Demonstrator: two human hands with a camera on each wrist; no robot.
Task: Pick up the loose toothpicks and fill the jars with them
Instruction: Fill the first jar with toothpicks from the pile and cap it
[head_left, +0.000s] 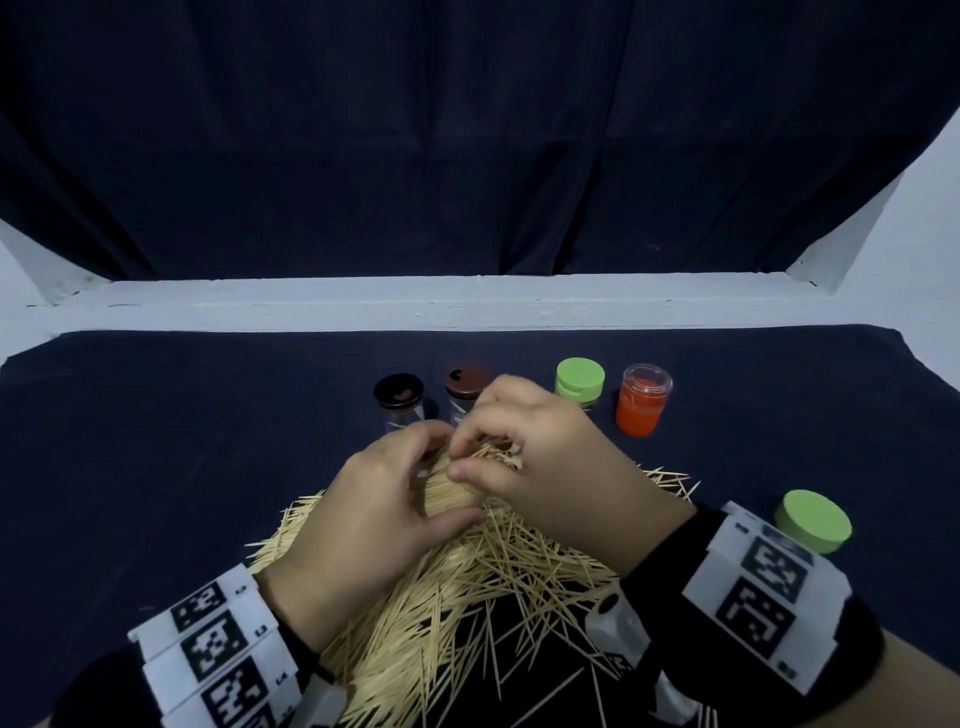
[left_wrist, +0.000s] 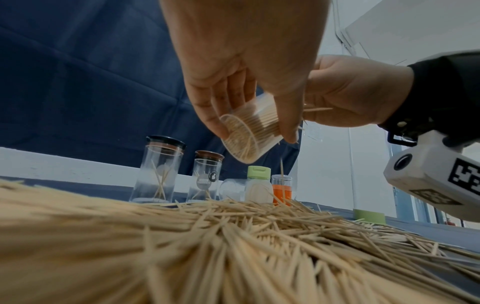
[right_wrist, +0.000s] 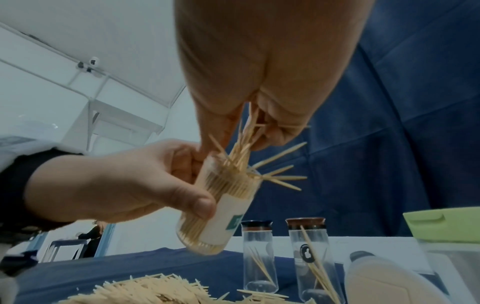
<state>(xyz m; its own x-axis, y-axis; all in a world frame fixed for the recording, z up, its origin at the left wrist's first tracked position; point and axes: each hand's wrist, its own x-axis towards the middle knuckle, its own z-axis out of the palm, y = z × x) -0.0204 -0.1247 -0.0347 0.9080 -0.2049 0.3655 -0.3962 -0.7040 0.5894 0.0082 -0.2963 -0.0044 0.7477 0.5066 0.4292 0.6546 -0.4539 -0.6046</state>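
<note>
My left hand (head_left: 384, 499) grips a clear plastic jar (right_wrist: 221, 207) packed with toothpicks, tilted above the table. My right hand (head_left: 524, 441) pinches a bunch of toothpicks (right_wrist: 246, 139) at the jar's mouth; several stick out sideways over its rim. In the left wrist view the jar (left_wrist: 246, 135) shows between thumb and fingers. A big pile of loose toothpicks (head_left: 467, 587) lies on the dark cloth under both hands. Behind stand a black-lidded jar (head_left: 399, 397) and a brown-lidded jar (head_left: 466, 387), each with a few toothpicks inside.
A green-capped bottle (head_left: 580, 380) and an open orange jar (head_left: 643, 399) stand in the row at the back right. A loose green lid (head_left: 813, 521) lies right of my right wrist. A white ledge (head_left: 467, 301) runs behind the dark-clothed table (head_left: 182, 441).
</note>
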